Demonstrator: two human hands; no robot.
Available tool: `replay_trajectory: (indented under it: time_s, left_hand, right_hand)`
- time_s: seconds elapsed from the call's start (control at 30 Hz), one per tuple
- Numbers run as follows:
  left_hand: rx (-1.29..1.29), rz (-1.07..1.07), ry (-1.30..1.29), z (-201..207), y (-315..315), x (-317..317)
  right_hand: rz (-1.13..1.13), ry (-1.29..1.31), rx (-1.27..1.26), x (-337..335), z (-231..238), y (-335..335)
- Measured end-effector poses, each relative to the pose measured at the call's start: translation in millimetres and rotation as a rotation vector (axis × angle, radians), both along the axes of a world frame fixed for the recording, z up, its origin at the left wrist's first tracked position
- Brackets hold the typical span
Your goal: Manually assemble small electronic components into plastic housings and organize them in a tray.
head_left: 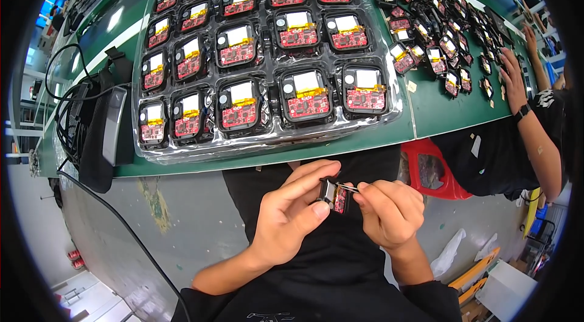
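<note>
In front of my body, my left hand [281, 221] grips a small black-framed device [340, 200] by its edges, between the thumb and the fingers. A red circuit board shows on the device's right side. My right hand [394, 212] pinches a pair of thin metal tweezers [348, 187]. Their tips reach the upper part of the device; what they touch there is too small to make out. Both hands are over my lap, just off the near edge of the green table [274, 156].
A clear plastic tray [143, 150] holds rows of similar devices with red boards. Many loose units [437, 60] lie piled at right, beside a co-worker's hand [514, 82]. Left are a black case [97, 133] and a hanging cable [131, 225]. A red stool [429, 170] stands right.
</note>
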State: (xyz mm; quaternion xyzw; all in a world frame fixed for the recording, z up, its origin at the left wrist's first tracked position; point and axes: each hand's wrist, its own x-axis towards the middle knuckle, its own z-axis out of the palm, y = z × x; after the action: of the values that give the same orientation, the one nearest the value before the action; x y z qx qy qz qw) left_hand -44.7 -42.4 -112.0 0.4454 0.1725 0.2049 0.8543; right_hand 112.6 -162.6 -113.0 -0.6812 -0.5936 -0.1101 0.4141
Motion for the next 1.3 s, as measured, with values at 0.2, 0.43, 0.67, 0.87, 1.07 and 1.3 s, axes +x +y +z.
replay_trajectory:
  time_s: [0.2,0.43,0.67,0.87,1.07,1.3]
  left_hand:
    - [-0.056,0.011,0.011,-3,-2,0]
    - [-0.090,0.023,0.021,-1,-1,2]
    - [-0.103,0.025,0.035,-5,-4,0]
    - [-0.055,0.024,0.029,-5,-2,0]
    - [0.020,0.017,0.030,-4,-2,0]
    - [-0.136,0.043,0.046,2,-9,2]
  right_hand:
    - [-0.008,0.007,-0.003,1,-2,0]
    - [-0.019,0.035,-0.046,0,0,-1]
    - [0.002,0.051,-0.039,-1,-6,1]
    - [0.001,0.096,-0.009,1,-8,1]
    - [0.002,0.093,-0.052,-1,-5,0]
    - [-0.052,0.032,0.003,-6,-10,2]
